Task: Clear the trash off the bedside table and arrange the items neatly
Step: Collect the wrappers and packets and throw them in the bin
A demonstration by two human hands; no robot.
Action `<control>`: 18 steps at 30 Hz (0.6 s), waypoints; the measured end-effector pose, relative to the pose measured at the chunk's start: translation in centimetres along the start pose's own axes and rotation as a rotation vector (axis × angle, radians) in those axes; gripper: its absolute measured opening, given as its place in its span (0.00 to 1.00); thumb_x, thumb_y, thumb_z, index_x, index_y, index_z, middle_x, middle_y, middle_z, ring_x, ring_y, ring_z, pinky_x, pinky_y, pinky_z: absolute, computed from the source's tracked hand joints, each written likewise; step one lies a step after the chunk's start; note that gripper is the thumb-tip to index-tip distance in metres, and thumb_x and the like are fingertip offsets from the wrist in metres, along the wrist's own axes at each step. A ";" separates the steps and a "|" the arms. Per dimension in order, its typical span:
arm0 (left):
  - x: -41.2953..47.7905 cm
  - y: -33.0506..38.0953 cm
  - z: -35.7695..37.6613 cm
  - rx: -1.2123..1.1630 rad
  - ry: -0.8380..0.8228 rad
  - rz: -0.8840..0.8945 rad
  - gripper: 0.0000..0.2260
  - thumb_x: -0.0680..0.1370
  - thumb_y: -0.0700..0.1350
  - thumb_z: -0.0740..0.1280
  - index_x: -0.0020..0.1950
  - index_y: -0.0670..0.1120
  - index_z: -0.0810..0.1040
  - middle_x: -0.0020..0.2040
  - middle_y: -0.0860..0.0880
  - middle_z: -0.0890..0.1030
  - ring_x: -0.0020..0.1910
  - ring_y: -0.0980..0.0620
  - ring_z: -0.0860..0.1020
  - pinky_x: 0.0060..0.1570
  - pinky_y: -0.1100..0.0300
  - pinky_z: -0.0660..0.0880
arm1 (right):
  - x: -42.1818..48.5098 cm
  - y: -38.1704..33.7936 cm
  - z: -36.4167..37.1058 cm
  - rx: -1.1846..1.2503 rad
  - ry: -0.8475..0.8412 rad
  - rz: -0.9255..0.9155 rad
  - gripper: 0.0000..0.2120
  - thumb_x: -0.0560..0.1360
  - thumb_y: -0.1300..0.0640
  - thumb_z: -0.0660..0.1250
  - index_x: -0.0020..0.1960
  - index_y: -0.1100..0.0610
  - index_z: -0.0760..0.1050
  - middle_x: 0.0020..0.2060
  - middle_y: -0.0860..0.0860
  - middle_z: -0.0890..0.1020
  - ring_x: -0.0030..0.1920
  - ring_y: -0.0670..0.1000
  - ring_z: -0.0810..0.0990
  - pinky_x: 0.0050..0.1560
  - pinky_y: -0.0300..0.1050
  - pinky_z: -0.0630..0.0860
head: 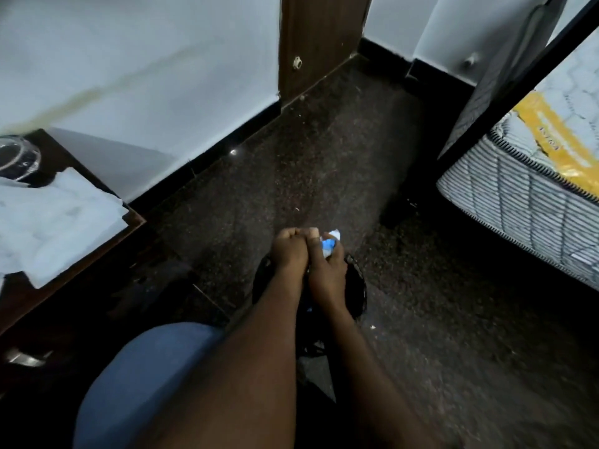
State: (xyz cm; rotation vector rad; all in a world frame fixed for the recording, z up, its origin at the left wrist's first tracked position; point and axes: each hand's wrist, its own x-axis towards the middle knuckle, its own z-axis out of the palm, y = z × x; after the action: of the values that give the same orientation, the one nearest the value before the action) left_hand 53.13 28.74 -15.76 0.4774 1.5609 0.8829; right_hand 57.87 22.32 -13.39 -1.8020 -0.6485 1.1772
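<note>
Low over the floor, my right hand (325,270) grips a crumpled white-and-blue wrapper (330,244). My left hand (289,251) is pressed against it, fingers curled; what it holds is hidden. Both hands hover over a black bag (356,286) that sits on the floor beneath them, mostly covered by my arms. The brown bedside table (129,222) stands at the left edge. On it lie white papers (55,222) and a clear glass container with a dark base (17,160).
A dark speckled floor (324,157) runs from the table to a mattress (525,202) with yellow packaging on the right. A black bed frame post crosses the upper right. A brown door frame (314,43) stands ahead. My blue-clad knee (146,377) is at the bottom left.
</note>
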 end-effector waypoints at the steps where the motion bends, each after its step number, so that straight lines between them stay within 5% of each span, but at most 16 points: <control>1: 0.2 -1.3 0.0 -0.021 -0.013 -0.064 0.08 0.80 0.43 0.68 0.50 0.37 0.81 0.51 0.36 0.84 0.49 0.40 0.84 0.53 0.49 0.82 | 0.3 1.4 -0.2 -0.026 0.019 0.023 0.25 0.80 0.37 0.67 0.73 0.46 0.71 0.70 0.54 0.74 0.60 0.49 0.76 0.66 0.46 0.73; 3: 0.5 -3.2 0.2 -0.139 -0.062 -0.219 0.12 0.82 0.44 0.62 0.52 0.37 0.80 0.51 0.37 0.82 0.47 0.41 0.82 0.47 0.55 0.80 | 1.1 3.8 -0.3 -0.055 0.066 0.053 0.24 0.81 0.41 0.67 0.73 0.51 0.72 0.69 0.57 0.75 0.59 0.51 0.77 0.63 0.45 0.73; 5: 0.6 -4.2 0.2 -0.223 -0.122 -0.352 0.14 0.81 0.43 0.57 0.55 0.36 0.79 0.55 0.34 0.80 0.51 0.39 0.79 0.53 0.50 0.78 | 1.8 5.5 -0.2 -0.065 0.110 0.085 0.21 0.81 0.44 0.68 0.70 0.53 0.73 0.67 0.58 0.77 0.61 0.55 0.79 0.64 0.49 0.76; 11: 2.2 -4.8 0.4 -0.086 -0.088 -0.379 0.10 0.82 0.38 0.58 0.53 0.38 0.79 0.53 0.35 0.80 0.51 0.39 0.79 0.53 0.47 0.77 | 4.6 8.1 1.0 -0.142 0.194 0.140 0.17 0.81 0.47 0.67 0.65 0.54 0.75 0.59 0.59 0.81 0.55 0.58 0.82 0.55 0.51 0.79; 13: 3.1 -5.3 0.6 0.006 -0.103 -0.319 0.09 0.82 0.37 0.60 0.55 0.37 0.80 0.54 0.35 0.81 0.54 0.37 0.81 0.55 0.47 0.77 | 5.5 8.5 1.2 -0.209 0.209 0.145 0.14 0.79 0.48 0.67 0.61 0.54 0.75 0.56 0.58 0.82 0.51 0.57 0.81 0.45 0.47 0.75; 18: 3.8 -6.1 0.5 0.761 0.156 0.232 0.13 0.75 0.40 0.66 0.59 0.45 0.79 0.65 0.42 0.74 0.62 0.38 0.75 0.64 0.49 0.72 | 7.8 9.6 0.9 -0.315 0.155 0.168 0.14 0.79 0.49 0.69 0.60 0.55 0.76 0.57 0.58 0.82 0.56 0.59 0.82 0.56 0.51 0.77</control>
State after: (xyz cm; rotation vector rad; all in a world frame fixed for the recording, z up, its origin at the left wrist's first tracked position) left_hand 53.99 27.84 -22.85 1.1695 1.9958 0.4693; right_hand 59.98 24.11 -25.45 -2.2258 -0.6273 1.0742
